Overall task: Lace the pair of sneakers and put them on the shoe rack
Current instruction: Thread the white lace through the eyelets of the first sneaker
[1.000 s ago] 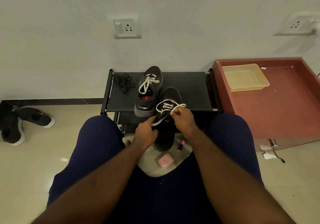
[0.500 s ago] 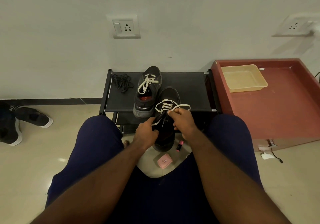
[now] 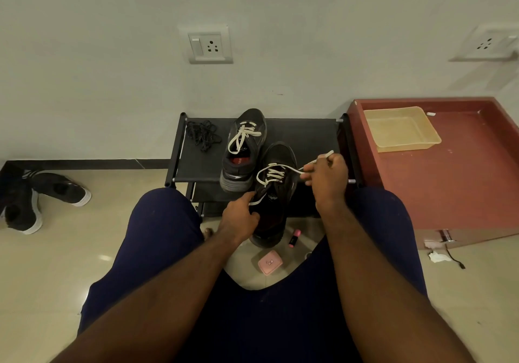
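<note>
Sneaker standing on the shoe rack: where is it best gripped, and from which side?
Probably grip the sneaker at its heel collar, coming from the near side and above. The heel sits at the front edge of the shoe rack, nearest the person. The opening faces up, and the other sneaker crowds its right.

We see two dark grey sneakers. The first sneaker (image 3: 245, 149) stands on the top shelf of the black shoe rack (image 3: 309, 138), toe toward the wall, loosely laced in white. The second sneaker (image 3: 278, 197) is held in front of the rack, toe pointing away, partly laced. Our right hand (image 3: 327, 173) pinches one end of its white lace (image 3: 262, 172), drawn out rightward, and our left hand (image 3: 238, 218) holds the other end.
</note>
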A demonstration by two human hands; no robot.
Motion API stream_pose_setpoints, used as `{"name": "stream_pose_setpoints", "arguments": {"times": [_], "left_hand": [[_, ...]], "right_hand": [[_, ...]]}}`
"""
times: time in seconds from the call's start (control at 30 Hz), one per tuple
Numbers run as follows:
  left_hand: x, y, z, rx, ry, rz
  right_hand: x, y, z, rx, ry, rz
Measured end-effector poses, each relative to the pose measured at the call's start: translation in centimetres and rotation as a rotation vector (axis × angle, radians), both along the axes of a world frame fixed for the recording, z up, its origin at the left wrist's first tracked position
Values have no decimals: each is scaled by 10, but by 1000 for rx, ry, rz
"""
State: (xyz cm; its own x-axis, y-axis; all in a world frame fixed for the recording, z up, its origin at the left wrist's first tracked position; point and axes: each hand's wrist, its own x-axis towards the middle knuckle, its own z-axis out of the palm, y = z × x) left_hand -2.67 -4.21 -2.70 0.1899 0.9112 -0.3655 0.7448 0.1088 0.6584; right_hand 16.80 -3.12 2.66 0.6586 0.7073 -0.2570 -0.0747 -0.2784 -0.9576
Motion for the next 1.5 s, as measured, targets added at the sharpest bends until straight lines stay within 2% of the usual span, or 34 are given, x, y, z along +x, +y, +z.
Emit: {"name": "stream_pose_setpoints", "arguments": {"times": [0.07,0.13,0.23,0.33,0.43,0.57,0.63,0.73,0.77,0.9,0.97,1.03,1.1,1.13,1.2,1.27,1.33,1.4,1.5], "left_hand": [[0,0,0,-10,1,4],[1,0,0,-14,-9,6],[2,-1,1,-7,-16,10],[4,-2,1,-8,-28,14],[9,-3,2,35,-65,13],[12,-5,3,24,-90,-1],[15,-4,7,-1,15,-83],[25,4,19,76,239,-206],[28,9,22,80,213,-186],[37,25,33,3,-138,-26],[44,24,42,90,-207,-183],[56,18,54,170,-220,-445],[64,17,64,258,-258,-523],[65,20,66,315,-290,-446],[57,31,65,373,-289,-162],[40,44,49,279,-180,75],[27,49,31,113,-99,117],[22,44,20,-60,-176,104],[24,38,17,-158,-284,143]], "right_hand": [[4,-1,5,8,-192,61],[5,-2,6,-4,-335,295],[-1,-3,-7,-140,-310,596],[-6,-5,-25,-270,-325,720],[-11,-11,-30,-389,-250,832],[-18,-20,-38,-517,-454,828],[-22,-21,-35,-536,-573,787],[-22,-20,-31,-538,-616,763],[-22,-20,-30,-538,-621,764],[-21,-22,-30,-532,-619,779],[-22,-22,-30,-530,-626,795],[-23,-22,-29,-534,-651,826],[-25,-21,-26,-532,-684,843],[-25,-21,-26,-539,-675,828],[-24,-23,-24,-549,-639,786],[-24,-23,-23,-552,-627,766],[-24,-23,-23,-561,-620,759],[-25,-22,-24,-560,-627,757],[-24,-22,-25,-575,-629,757]]}}
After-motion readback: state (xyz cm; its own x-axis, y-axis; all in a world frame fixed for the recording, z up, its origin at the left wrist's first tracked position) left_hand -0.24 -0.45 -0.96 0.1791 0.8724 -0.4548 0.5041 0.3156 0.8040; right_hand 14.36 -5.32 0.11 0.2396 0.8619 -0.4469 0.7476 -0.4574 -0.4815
